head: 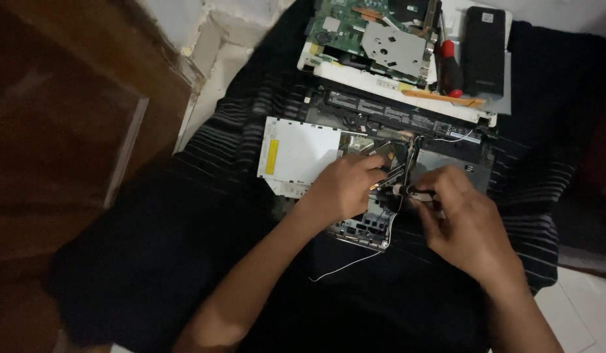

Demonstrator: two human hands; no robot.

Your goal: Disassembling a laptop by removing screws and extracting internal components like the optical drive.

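Note:
An opened laptop chassis (407,124) lies on a dark striped cloth (251,124). My left hand (345,186) rests on the chassis, its fingertips pinching a thin dark cable or bracket near the middle. My right hand (463,219) grips a small screwdriver (407,191), its tip pointing left toward my left fingers. A silver optical drive (300,153) with a yellow label sits in the chassis at the left.
A white laptop cover carrying a green circuit board (368,36) lies at the back. Beside it are a red-handled screwdriver (450,68) and a black battery pack (484,49). A thin white wire (349,267) trails over the cloth. Wooden panel (74,111) at left.

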